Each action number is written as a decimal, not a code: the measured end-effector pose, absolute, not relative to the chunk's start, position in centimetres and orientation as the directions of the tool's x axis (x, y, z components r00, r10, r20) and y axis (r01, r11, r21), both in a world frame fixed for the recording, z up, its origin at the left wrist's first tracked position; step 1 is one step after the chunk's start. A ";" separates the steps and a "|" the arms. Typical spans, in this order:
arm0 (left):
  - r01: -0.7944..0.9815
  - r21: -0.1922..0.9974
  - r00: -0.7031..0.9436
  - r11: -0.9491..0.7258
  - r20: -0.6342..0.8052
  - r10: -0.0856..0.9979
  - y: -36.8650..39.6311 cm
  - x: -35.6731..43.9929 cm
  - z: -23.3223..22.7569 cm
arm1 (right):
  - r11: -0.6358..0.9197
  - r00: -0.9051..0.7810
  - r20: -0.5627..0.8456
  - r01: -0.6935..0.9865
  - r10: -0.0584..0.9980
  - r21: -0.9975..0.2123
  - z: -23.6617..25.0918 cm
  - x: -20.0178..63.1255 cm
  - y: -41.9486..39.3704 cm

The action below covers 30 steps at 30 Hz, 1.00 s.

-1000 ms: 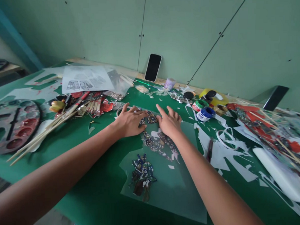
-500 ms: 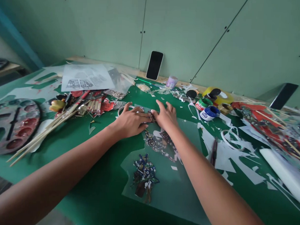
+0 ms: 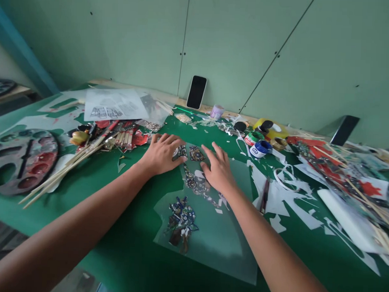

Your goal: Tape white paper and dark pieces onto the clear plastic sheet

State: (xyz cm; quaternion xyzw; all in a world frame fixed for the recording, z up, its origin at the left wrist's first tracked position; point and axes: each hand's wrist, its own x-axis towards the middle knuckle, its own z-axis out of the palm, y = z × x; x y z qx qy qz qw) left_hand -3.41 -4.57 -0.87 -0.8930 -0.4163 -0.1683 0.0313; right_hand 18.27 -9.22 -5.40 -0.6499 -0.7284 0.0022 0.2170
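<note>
Hands flat, fingers spread: left hand (image 3: 162, 155), right hand (image 3: 218, 171) pressing clear film sheet (image 3: 223, 232) with painted cutouts (image 3: 194, 153) between. Probably thin, floppy, slippery, fragile; best lifted by edges.

Both hands lay flat on the green table (image 3: 115, 228): the left hand (image 3: 162, 155) beside small painted cutouts (image 3: 196, 153), the right hand (image 3: 217, 171) on a translucent sheet (image 3: 223, 236). Another painted cutout (image 3: 180, 222) lay nearer on that sheet.

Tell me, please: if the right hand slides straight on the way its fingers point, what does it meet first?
Probably the small patterned cutout just beyond the right hand, which lies flat on the clear sheet; depth is hard to judge.
</note>
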 end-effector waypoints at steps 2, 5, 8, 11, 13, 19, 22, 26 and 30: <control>0.809 0.099 0.507 -0.579 0.380 0.773 -4.9 -4.3 -0.8 | 0.201 -0.073 0.373 0.927 0.925 -0.318 -5.3 18.2 -9.2; 0.875 0.085 0.406 -0.477 0.410 0.816 -5.6 -5.6 -1.0 | 0.240 -0.083 0.433 0.916 0.897 -0.322 -4.9 17.9 -8.2; 0.868 0.075 0.421 -0.491 0.413 0.808 -6.3 -6.1 -1.5 | 0.257 -0.053 0.510 0.905 0.858 -0.338 -4.2 17.1 -7.3; 0.830 0.137 0.447 -0.541 0.416 0.792 -7.1 -5.9 -1.6 | 0.252 0.066 0.532 0.827 0.844 -0.503 -3.4 16.4 -7.8; 0.798 0.177 0.471 -0.576 0.413 0.780 -7.8 -5.6 -1.6 | 0.249 0.143 0.517 0.749 0.844 -0.614 -3.0 16.3 -9.0; 0.753 0.145 0.541 -0.642 0.418 0.730 -9.6 -4.8 -1.6 | 0.166 0.200 0.474 0.764 0.858 -0.624 -3.0 17.5 -14.7; 0.762 0.131 0.536 -0.634 0.423 0.731 -9.6 -4.7 -1.7 | 0.197 0.116 0.461 0.794 0.880 -0.576 -3.7 17.4 -16.6; 0.782 0.152 0.497 -0.605 0.433 0.752 -9.2 -4.7 -1.7 | 0.245 -0.038 0.411 0.851 0.911 -0.465 -4.3 16.3 -17.1; 0.742 0.177 0.546 -0.646 0.398 0.737 -9.3 -4.8 -1.1 | 0.334 -0.109 0.419 0.791 0.901 -0.513 -3.9 15.9 -16.6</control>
